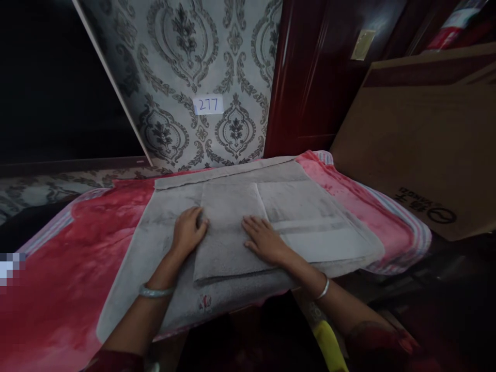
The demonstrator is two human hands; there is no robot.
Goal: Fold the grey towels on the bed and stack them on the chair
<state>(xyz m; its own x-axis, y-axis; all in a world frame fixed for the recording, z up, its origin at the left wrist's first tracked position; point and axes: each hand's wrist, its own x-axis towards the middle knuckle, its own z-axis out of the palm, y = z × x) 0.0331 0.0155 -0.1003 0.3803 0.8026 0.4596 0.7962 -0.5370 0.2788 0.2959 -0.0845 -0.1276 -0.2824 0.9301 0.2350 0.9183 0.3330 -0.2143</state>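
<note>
While the left hand [189,231] half-curls on grey cloth [227,248], the right hand [267,242] rests there — flat.

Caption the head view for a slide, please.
Left hand and right hand on a folded grey fabric sheet atop red-and-pink cloth.

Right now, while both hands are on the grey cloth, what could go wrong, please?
The right hand lies on the folded grey panel and the left hand at its left edge; uneven pressure might wrinkle or shift it.

The grey cloth reaches the near side of the red cover, so a pull toward the person could drag it over.

The bracelet on the left wrist might brush or catch the cloth.
</note>
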